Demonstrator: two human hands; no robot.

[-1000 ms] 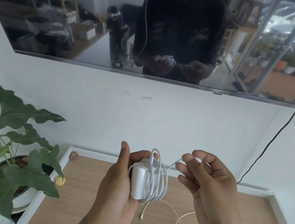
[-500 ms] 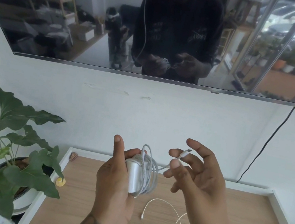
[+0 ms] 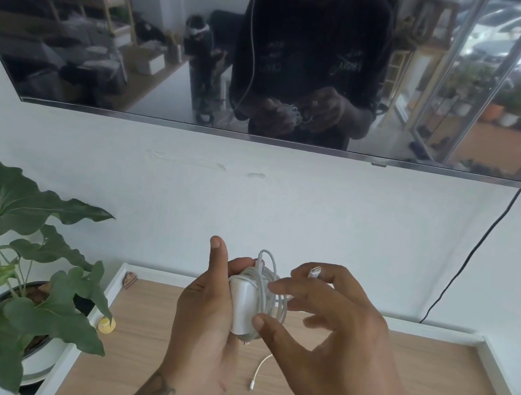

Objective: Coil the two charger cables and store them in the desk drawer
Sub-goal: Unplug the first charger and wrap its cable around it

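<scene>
You have the first cable nearly coiled: its white turns sit wrapped around the charger brick (image 3: 241, 305), which your left hand (image 3: 210, 314) grips upright in front of you, thumb pointing up at 12 o'clock of the brick and fingers curled round behind it. Only the cable's free plug end (image 3: 314, 271) is loose, and it sits pinched among the upper fingers of your right hand (image 3: 329, 331), at about 2 o'clock from the brick. That hand is otherwise spread wide, its fingers (image 3: 278, 285) touching the coil from the 3 o'clock side.

By my reading, tucking that plug end in finishes the first coil. The second cable (image 3: 259, 371) lies uncoiled on the wooden desk top (image 3: 394, 377), at 6 o'clock below your hands, trailing off toward the lower edge of view. It is yet to be wound, and no drawer shows here, so all the storing remains to be done.
</scene>
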